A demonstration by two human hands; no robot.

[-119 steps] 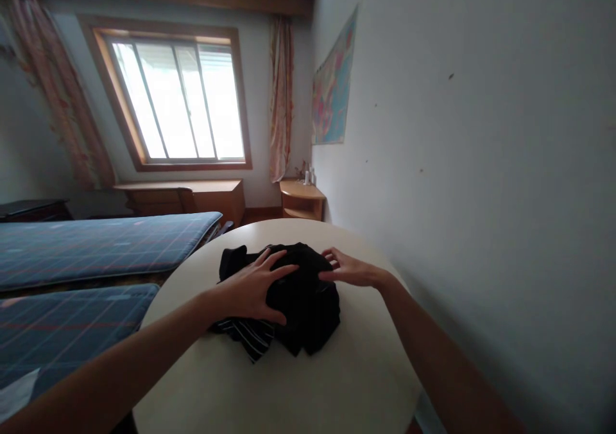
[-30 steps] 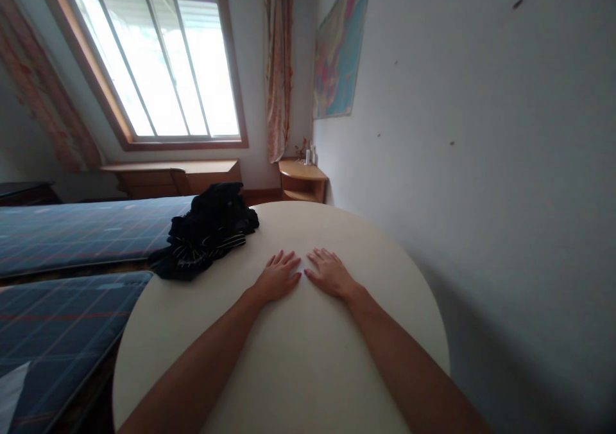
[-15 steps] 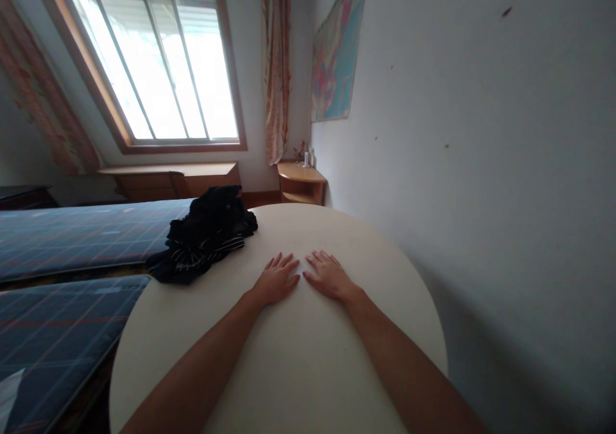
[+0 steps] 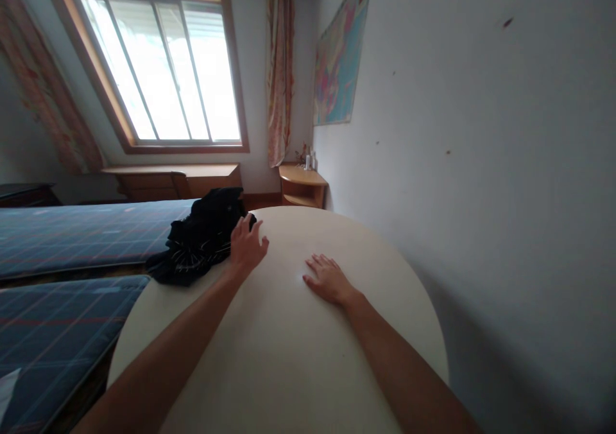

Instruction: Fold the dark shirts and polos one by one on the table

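A crumpled heap of black clothing (image 4: 202, 228) with thin white markings lies at the far left of the round cream table (image 4: 289, 357). My left hand (image 4: 248, 244) is at the right side of this heap, its fingers spread and slightly bent. Whether the fingertips touch the cloth I cannot tell; nothing shows in their grasp. Flat on the tabletop rests my right hand (image 4: 328, 280), palm down with fingers stretched out, holding nothing.
Two mattresses (image 4: 62, 318) with a blue checked pattern lie left of the table. A white wall (image 4: 481, 228) runs along the right side. Beyond the table stand a small corner shelf (image 4: 303, 176) and a low wooden desk (image 4: 212, 180) under the window (image 4: 163, 68).
My left hand has lifted from the tabletop and moved left and away from me to the black clothing. My right hand stays in place. The camera view has shifted slightly.
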